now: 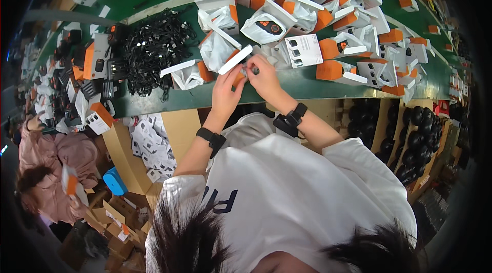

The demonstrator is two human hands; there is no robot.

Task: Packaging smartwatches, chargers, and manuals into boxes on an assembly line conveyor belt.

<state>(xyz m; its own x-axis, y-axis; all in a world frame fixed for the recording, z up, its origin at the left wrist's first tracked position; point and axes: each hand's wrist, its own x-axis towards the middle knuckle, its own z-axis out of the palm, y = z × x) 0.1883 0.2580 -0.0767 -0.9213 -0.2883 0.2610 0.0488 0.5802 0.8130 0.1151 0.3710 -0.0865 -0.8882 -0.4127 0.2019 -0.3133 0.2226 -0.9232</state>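
Note:
At the near edge of the green table, my left hand (225,92) is closed around the side of a small white and orange box (234,59) with its white lid raised. My right hand (264,79) is bent over the same box, thumb and fingers pinched together at its opening. Something small and dark shows by those fingertips, too hidden to name. Just beyond stands an open box with white wrapping and a black-and-orange device (269,27) on top. A printed white box (303,51) lies to the right of my hands.
A heap of black cables (154,47) lies left of my hands. Several open white-and-orange boxes (335,70) crowd the table's right and far side. Below the edge, a cardboard carton (123,157) holds printed leaflets (152,145). A person in pink (51,160) is at the left.

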